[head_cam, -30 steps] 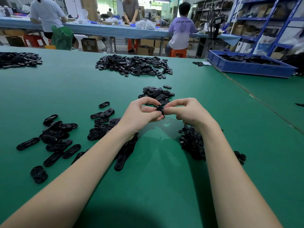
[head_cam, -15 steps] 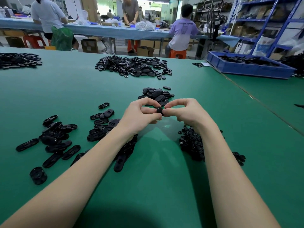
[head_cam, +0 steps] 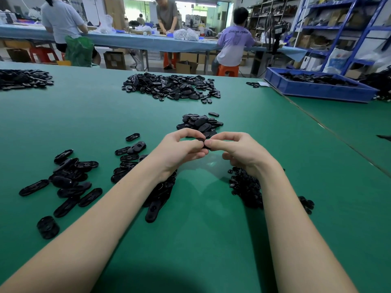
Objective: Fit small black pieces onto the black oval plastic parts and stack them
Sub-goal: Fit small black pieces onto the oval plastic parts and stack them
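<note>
My left hand (head_cam: 179, 151) and my right hand (head_cam: 239, 151) meet over the green table (head_cam: 190, 240), fingertips pinching one black oval part (head_cam: 205, 144) between them; most of it is hidden by the fingers. Whether a small piece is on it I cannot tell. A heap of small black pieces (head_cam: 245, 187) lies under my right wrist. Loose black oval parts (head_cam: 69, 182) are scattered to the left, with more under my left forearm (head_cam: 157, 199). A small pile of oval parts (head_cam: 200, 123) sits just beyond my hands.
A large heap of black parts (head_cam: 171, 86) lies farther back, another (head_cam: 23, 79) at the far left. A blue tray (head_cam: 317, 90) of parts stands at the back right. Several people work at a blue table (head_cam: 131, 42) behind. Shelving (head_cam: 338, 28) fills the right wall.
Both hands stay together on the same black part; the fingers have shifted slightly around it. Nothing else on the table has moved.
</note>
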Demonstrator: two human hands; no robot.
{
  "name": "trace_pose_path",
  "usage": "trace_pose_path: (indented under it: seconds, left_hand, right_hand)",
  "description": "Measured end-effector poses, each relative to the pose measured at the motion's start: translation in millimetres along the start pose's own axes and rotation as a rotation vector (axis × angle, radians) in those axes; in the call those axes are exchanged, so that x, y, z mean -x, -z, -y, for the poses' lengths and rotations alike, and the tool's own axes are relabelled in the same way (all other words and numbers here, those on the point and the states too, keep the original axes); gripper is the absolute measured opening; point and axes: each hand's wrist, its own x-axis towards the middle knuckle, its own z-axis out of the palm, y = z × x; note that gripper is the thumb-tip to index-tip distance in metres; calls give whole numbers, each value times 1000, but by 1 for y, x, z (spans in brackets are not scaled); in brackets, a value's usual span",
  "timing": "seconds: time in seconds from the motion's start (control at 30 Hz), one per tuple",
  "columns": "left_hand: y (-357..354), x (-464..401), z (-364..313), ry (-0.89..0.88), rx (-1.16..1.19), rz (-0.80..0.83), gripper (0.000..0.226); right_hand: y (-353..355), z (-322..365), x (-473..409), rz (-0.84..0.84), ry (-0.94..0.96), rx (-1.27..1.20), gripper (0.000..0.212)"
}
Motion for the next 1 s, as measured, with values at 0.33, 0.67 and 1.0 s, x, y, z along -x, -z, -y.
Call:
trace_pose_path:
  seconds: [0.33,0.67,1.0]
  left_hand:
    - [0,2,3,-65,-176,-65,17]
    - [-7,0,10,-67,-188,-179,16]
    - [-9,1,12,-66,-198,-216,15]
  right_hand:
    - [-2,2,-6,-56,89,47,10]
    - [-13,-6,-12,-134,160,106,12]
    - [-17,-10,-11,-116,197,73,13]
